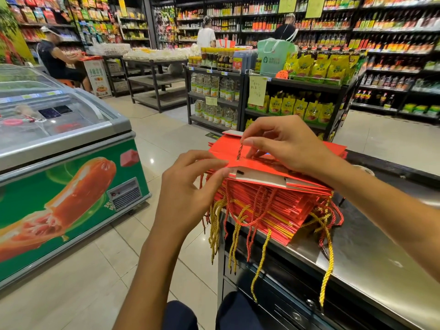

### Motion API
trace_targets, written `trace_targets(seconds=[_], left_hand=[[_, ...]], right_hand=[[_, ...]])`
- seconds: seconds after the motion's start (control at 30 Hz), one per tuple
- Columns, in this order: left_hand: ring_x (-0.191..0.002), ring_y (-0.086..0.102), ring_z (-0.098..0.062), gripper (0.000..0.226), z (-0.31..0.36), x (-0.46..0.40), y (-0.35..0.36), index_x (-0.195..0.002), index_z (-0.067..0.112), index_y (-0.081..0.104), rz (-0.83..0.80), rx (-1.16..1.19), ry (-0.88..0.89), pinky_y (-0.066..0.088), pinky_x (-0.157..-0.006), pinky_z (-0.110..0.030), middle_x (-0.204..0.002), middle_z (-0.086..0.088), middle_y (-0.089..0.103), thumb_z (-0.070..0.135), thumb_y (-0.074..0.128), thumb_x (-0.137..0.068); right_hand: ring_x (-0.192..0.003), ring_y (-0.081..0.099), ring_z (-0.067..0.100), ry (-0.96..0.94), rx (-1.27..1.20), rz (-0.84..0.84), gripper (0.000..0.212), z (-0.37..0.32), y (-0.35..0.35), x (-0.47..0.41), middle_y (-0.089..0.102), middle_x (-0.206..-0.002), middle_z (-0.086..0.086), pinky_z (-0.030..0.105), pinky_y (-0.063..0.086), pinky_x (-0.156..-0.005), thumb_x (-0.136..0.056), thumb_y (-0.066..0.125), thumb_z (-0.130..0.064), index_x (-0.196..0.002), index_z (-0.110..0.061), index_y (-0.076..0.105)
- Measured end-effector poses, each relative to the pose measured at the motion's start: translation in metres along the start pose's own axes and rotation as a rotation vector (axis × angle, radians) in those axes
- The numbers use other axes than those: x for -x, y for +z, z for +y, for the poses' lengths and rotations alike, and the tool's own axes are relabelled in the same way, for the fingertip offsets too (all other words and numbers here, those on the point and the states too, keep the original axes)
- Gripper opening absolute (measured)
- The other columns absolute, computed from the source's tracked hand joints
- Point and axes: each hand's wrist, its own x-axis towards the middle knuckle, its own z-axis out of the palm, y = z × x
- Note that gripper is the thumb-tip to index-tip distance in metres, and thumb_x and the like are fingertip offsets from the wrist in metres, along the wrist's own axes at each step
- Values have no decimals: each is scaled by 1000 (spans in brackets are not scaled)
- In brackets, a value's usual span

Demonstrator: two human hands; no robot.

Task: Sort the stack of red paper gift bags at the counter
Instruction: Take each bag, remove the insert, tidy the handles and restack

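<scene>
A thick stack of flat red paper gift bags lies on the steel counter, with red and yellow cord handles hanging over its front edge. My left hand pinches the folded top edge of the uppermost bag, where its white inner flap shows. Above the same bag, my right hand pinches the end of a dark red cord handle and holds it upright.
A green chest freezer with a glass lid stands to the left across a tiled aisle. Shelving racks with yellow packets and jars stand beyond the counter. A seated person is at the far left, and two more people stand further back.
</scene>
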Motion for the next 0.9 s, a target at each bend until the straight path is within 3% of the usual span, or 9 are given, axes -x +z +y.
trace_targets(seconds=[0.1,0.23,0.37,0.47,0.57,0.67,0.77,0.9], left_hand=[[-101,63,-7,18,1,1,3,-96,26,79,-7,34,-90,52,-84,-29,-101,13,68,40,69,-95],[-98,61,2,7,14,-13,0,-89,40,67,58,138,-269,48,-81,-17,-99,15,66,36,67,-95],[-89,64,-3,6,13,-50,-7,-96,27,68,72,78,-393,55,-74,-26,-99,5,66,33,68,-94],[-77,72,-20,20,0,-82,-10,-108,18,64,-85,31,-573,65,-68,-42,-98,-6,68,34,65,-97],[-67,74,-27,30,-9,-106,-7,-109,8,63,-331,-57,-689,65,-62,-41,-92,-16,72,36,64,-98],[-48,62,-20,40,-9,-114,2,-111,-5,66,-478,19,-704,49,-44,-27,-73,-14,71,33,68,-97],[-41,49,-19,41,-9,-107,8,-101,-8,70,-490,-28,-660,35,-38,-23,-54,-8,60,32,72,-94],[-47,55,-24,33,-2,-91,14,-91,4,73,-390,8,-571,37,-39,-23,-65,-17,68,37,74,-93]], right_hand=[[-77,72,9,44,118,-53,9,6,-2,-2,74,-82,-3,34,58,-76,-89,79,-23,-95,-17,75],[-91,67,12,106,299,-53,19,25,-19,0,71,-94,-3,41,55,-84,-83,84,-26,-100,-25,75],[-89,65,21,416,418,34,13,47,-44,14,66,-86,-6,40,53,-79,-87,78,-37,-95,-30,72],[-96,65,27,659,658,-31,26,59,-54,26,66,-92,-3,39,54,-79,-93,63,-56,-96,-32,71],[-80,64,27,822,592,-108,57,55,-51,34,65,-80,7,36,50,-67,-95,50,-67,-77,-16,68],[-69,60,28,883,527,-61,63,45,-44,37,58,-67,9,35,41,-59,-95,51,-67,-65,-12,57],[-62,58,24,946,418,24,56,36,-41,40,56,-65,6,34,44,-58,-93,60,-63,-65,-14,56],[-60,56,19,1019,302,159,48,26,-40,50,59,-68,4,30,35,-51,-90,68,-56,-72,-13,60]])
